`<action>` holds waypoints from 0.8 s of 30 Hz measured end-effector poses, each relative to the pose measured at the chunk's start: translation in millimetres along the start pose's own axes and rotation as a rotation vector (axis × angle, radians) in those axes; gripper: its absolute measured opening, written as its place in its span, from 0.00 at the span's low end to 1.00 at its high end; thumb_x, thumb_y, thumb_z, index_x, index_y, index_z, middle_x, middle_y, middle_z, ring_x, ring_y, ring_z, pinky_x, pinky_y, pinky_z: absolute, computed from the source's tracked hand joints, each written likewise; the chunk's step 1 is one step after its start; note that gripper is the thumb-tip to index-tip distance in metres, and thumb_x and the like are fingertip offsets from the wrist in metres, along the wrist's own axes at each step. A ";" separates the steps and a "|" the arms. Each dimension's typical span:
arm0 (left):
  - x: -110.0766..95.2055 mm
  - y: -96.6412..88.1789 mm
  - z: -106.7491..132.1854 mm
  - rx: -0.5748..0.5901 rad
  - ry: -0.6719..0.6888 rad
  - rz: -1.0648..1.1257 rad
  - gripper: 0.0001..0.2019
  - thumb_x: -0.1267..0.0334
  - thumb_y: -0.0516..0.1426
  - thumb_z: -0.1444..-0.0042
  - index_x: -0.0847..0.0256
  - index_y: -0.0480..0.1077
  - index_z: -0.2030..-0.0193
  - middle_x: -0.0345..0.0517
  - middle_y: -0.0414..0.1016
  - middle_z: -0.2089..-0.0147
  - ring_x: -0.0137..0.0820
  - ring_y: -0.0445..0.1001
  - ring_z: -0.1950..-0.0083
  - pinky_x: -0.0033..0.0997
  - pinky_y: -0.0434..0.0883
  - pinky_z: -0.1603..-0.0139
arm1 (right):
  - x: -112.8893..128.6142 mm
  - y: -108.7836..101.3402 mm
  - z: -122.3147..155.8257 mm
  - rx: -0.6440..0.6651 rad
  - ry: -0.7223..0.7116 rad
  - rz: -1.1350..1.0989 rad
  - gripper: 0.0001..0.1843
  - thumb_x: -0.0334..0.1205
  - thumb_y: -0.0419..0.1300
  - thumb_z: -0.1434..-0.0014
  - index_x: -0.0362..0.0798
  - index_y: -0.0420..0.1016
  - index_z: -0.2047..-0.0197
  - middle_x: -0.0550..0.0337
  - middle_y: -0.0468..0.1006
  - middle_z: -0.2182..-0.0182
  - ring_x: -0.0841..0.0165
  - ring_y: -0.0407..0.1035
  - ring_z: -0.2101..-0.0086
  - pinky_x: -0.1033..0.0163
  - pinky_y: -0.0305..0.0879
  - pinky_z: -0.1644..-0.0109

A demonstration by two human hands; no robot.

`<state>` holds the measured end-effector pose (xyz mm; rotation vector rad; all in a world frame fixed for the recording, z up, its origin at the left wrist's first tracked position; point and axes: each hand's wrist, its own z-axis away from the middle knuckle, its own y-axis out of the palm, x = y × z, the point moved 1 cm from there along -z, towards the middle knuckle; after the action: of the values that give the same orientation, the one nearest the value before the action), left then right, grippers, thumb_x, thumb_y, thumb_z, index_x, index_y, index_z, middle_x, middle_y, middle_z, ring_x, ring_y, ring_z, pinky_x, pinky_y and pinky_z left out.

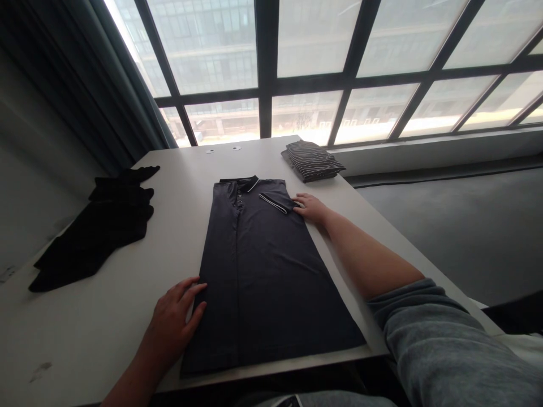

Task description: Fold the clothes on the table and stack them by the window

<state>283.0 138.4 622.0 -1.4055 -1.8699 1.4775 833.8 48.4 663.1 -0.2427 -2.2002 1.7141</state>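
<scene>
A dark grey polo shirt (271, 271) lies lengthwise on the white table, its collar toward the window and its hem at the near edge. Its sides are folded inward. One short sleeve (275, 202) with white-striped trim lies across the upper right part. My left hand (176, 316) rests at the shirt's lower left edge, fingers apart and their tips touching the fabric. At the upper right edge, beside the sleeve, my right hand (311, 208) touches the shirt with its fingers spread.
Several black garments (102, 220) lie overlapped at the table's left side. A folded striped garment (314, 161) sits on a small pile at the far right corner. The white table (178, 226) stands by a large gridded window (314, 39), with a dark curtain (93, 73) on the left.
</scene>
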 end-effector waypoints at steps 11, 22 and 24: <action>-18.0 -3.3 -17.3 -0.012 0.025 -0.028 0.17 0.54 0.55 0.31 0.53 0.77 0.42 0.52 0.77 0.38 0.49 0.76 0.39 0.53 0.76 0.42 | 3.7 -0.6 -8.0 -0.032 -0.013 -0.119 0.26 0.50 0.50 0.25 0.49 0.81 0.36 0.51 0.77 0.35 0.59 0.66 0.32 0.54 0.57 0.25; -179.3 9.0 -99.3 0.495 0.829 0.160 0.14 0.60 0.60 0.32 0.50 0.76 0.40 0.46 0.77 0.38 0.37 0.76 0.43 0.36 0.71 0.46 | 2.2 0.0 -28.5 -0.029 0.012 -0.240 0.31 0.51 0.40 0.21 0.48 0.76 0.31 0.51 0.74 0.32 0.59 0.63 0.30 0.54 0.55 0.25; -202.1 17.3 -109.0 0.514 0.941 0.151 0.15 0.59 0.59 0.30 0.49 0.75 0.39 0.45 0.75 0.34 0.37 0.76 0.42 0.35 0.70 0.48 | -1.8 1.3 -35.5 -0.032 0.009 -0.269 0.32 0.53 0.40 0.21 0.50 0.72 0.28 0.54 0.71 0.30 0.57 0.60 0.28 0.52 0.53 0.23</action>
<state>462.5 19.7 704.0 -1.5795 -0.7636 0.9542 848.4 80.3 669.2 0.0377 -2.1427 1.5299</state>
